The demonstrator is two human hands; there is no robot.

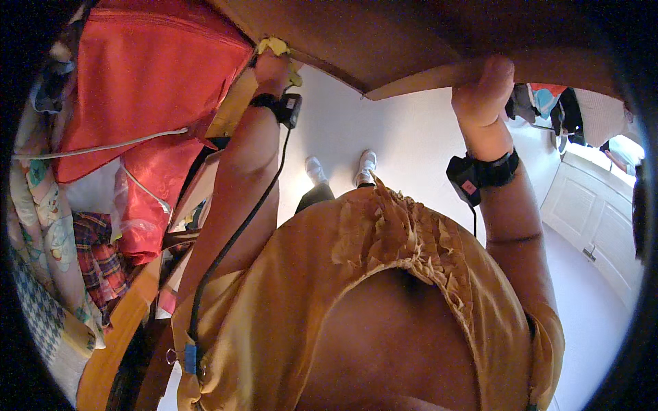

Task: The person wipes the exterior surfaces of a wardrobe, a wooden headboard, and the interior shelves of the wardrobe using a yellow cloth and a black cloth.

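Observation:
At the upper middle, a brown wooden panel (411, 31), which looks like a wardrobe door, spans the top of the view. My left hand (271, 69) is closed around a yellow cloth (275, 46) beside the panel's left edge. Part of the cloth shows below the fingers. My right hand (484, 92) grips the panel's lower edge with the thumb on its near face; the other fingers are hidden behind it. A red fabric bag or cover (164, 67) with a zip lies just left of my left hand.
Folded clothes, among them a plaid garment (100, 246), fill the left side by a wooden board (123, 308). A white cord (103, 149) crosses the red fabric. Garments (560, 108) hang at right above a white panelled door (586, 205). Pale floor (334, 118) lies below.

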